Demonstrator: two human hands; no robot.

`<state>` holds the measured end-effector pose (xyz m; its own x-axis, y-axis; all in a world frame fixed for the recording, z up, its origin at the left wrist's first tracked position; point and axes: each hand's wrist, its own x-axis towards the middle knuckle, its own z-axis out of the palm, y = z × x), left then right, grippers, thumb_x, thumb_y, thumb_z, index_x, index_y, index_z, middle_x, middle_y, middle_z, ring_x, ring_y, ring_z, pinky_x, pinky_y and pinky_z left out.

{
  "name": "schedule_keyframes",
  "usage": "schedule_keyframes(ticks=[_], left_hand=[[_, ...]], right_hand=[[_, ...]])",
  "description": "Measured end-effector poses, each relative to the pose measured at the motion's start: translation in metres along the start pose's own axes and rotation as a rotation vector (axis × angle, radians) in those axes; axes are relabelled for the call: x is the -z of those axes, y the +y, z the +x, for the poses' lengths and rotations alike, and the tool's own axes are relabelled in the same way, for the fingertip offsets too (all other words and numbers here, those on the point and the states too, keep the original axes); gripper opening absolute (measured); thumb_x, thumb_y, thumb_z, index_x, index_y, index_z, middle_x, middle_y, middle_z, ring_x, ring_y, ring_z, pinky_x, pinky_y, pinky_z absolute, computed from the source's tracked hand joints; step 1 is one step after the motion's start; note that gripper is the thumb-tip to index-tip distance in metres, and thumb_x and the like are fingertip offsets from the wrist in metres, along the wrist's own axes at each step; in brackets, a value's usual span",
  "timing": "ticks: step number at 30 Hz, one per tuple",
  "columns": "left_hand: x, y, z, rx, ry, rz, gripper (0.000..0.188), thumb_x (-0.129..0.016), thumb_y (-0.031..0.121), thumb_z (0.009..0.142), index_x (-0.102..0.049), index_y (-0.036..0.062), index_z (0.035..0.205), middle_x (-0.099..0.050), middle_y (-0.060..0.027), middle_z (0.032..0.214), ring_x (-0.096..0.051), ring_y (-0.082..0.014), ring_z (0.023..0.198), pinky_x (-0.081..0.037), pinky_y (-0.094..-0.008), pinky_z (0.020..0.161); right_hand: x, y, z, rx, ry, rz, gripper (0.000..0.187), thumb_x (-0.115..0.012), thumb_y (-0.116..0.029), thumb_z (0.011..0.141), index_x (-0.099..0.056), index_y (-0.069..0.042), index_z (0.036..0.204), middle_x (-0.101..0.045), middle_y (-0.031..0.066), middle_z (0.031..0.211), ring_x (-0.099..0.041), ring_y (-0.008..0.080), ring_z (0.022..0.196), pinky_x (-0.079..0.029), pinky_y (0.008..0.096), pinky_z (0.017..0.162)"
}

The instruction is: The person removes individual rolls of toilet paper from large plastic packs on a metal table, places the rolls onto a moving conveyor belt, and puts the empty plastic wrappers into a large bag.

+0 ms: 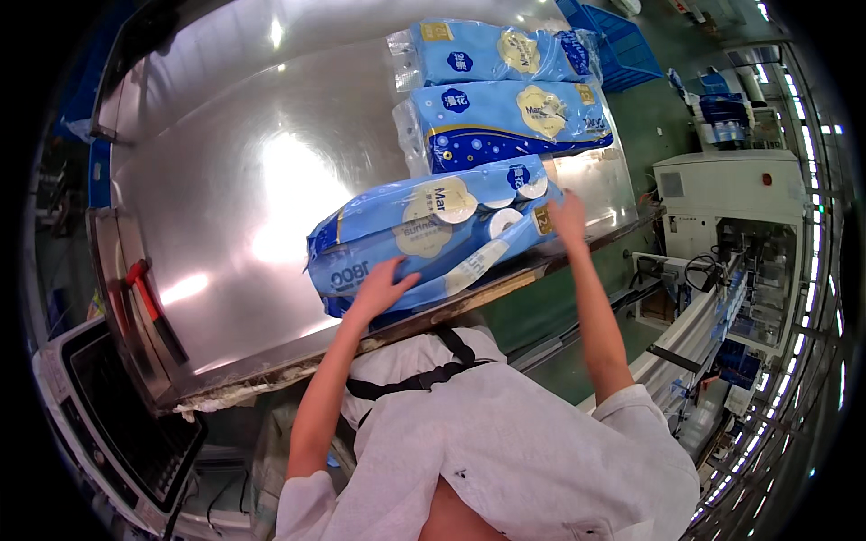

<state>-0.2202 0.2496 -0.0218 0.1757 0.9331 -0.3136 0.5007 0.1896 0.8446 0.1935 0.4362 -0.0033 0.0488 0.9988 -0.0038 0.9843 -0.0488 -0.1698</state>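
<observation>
A blue plastic bag [361, 233] of toilet rolls lies along the near edge of the metal table, its near side loose and apart. White roll ends, among them one toilet roll [505, 222], show through the gap. My left hand [383, 288] rests on the bag's near left part, thumb and fingers spread over the film. At the right end, my right hand [566, 219] has its fingers closed on the edge of the bag's film; the fingertips are partly hidden.
Beyond it lie two filled blue packs, a nearer pack [505, 126] and a farther pack [496, 52], on the metal table [225, 180]. A red-handled tool [142, 288] lies at the left edge. A blue crate [622, 50] stands past the far right corner; a white machine [731, 198] is to the right.
</observation>
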Motion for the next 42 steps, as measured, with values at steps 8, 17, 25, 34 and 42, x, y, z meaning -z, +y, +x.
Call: schedule_keyframes(ticks=[8,17,25,34,42], left_hand=[[-0.07,0.079,-0.007,-0.132,-0.103,0.128,0.018,-0.062,0.017,0.085,-0.065,0.0124,0.102,-0.056,-0.0094,0.089,-0.058,-0.0321,0.086,-0.048,-0.0427,0.074],[-0.03,0.081,-0.074,0.04,0.047,0.231,0.018,-0.059,0.008,0.083,-0.067,0.0126,0.098,-0.056,-0.008,0.083,-0.058,-0.0281,0.08,-0.046,-0.0398,0.07],[0.007,0.059,-0.096,0.392,-0.004,-0.251,0.02,-0.061,0.015,0.09,-0.065,0.0054,0.107,-0.064,-0.0086,0.085,-0.06,-0.0243,0.074,-0.047,-0.0314,0.067],[0.05,-0.024,-0.105,0.286,0.146,0.069,0.022,-0.06,0.023,0.09,-0.067,0.0061,0.102,-0.068,-0.0147,0.095,-0.065,-0.0318,0.09,-0.051,-0.0382,0.077],[0.029,-0.024,-0.104,0.025,0.452,0.066,0.069,-0.075,0.024,0.075,-0.045,0.006,0.135,-0.046,-0.0144,0.139,-0.048,-0.034,0.124,-0.044,-0.0393,0.1]], right_hand=[[-0.039,-0.029,0.007,-0.141,-0.645,0.844,0.071,-0.065,-0.038,0.091,-0.034,-0.005,0.146,-0.067,0.0118,0.104,-0.062,0.0142,0.093,-0.048,0.0293,0.08],[-0.077,-0.154,-0.076,0.249,-0.958,0.927,0.079,-0.068,-0.015,0.08,-0.027,-0.009,0.149,-0.068,0.0157,0.103,-0.066,0.0292,0.098,-0.05,0.0374,0.088],[-0.037,-0.171,-0.077,0.594,-0.161,0.228,0.055,-0.059,0.003,0.07,-0.052,-0.004,0.124,-0.057,0.0172,0.111,-0.056,0.0359,0.101,-0.047,0.0441,0.086],[-0.049,-0.314,-0.18,0.786,-0.324,0.221,0.088,-0.082,-0.025,0.067,-0.037,-0.008,0.141,-0.035,0.0254,0.138,-0.038,0.0445,0.126,-0.038,0.0497,0.101],[-0.055,-0.295,-0.167,0.378,-0.495,0.66,0.095,-0.086,-0.027,0.061,-0.038,-0.004,0.139,-0.044,0.0236,0.127,-0.043,0.0395,0.12,-0.037,0.0435,0.103]])
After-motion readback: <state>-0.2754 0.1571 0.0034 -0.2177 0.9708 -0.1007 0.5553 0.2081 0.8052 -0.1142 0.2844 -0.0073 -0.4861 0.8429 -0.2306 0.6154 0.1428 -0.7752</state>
